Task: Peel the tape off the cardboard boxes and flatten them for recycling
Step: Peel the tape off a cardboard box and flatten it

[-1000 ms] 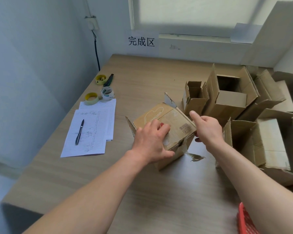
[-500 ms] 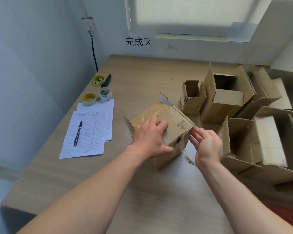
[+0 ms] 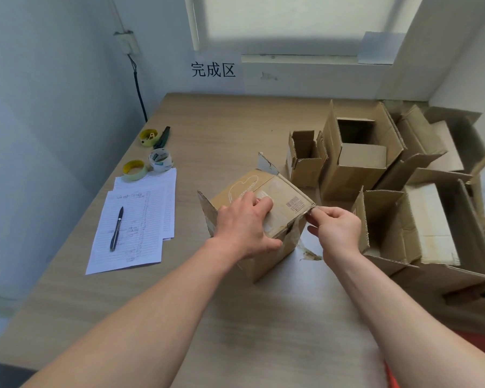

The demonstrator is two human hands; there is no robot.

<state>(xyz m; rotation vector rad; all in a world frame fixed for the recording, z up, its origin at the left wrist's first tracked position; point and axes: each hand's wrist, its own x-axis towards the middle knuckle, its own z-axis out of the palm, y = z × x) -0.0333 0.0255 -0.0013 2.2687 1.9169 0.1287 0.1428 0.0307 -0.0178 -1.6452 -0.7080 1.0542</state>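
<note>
Since half a second ago my right hand (image 3: 337,230) has risen to the box (image 3: 259,217) corner at mid-table, pinching tape (image 3: 311,210) there, while my left hand (image 3: 245,226) presses flat-fingered on top, so peeling can start.

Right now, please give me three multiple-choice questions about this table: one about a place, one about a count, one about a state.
1. Where does the pen lie?
A. on the lined paper
B. inside a box
C. on the windowsill

2. How many tape rolls lie beyond the lined paper?
A. one
B. three
C. five

3. What is the right hand doing?
A. resting flat on the table
B. pinching tape at the box corner
C. holding the pen

Answers:
1 A, the pen rests on the written sheet.
2 B, two yellow rolls and one clear roll show.
3 B, its fingertips pinch the tape at the corner of the box that the left hand steadies.
</note>
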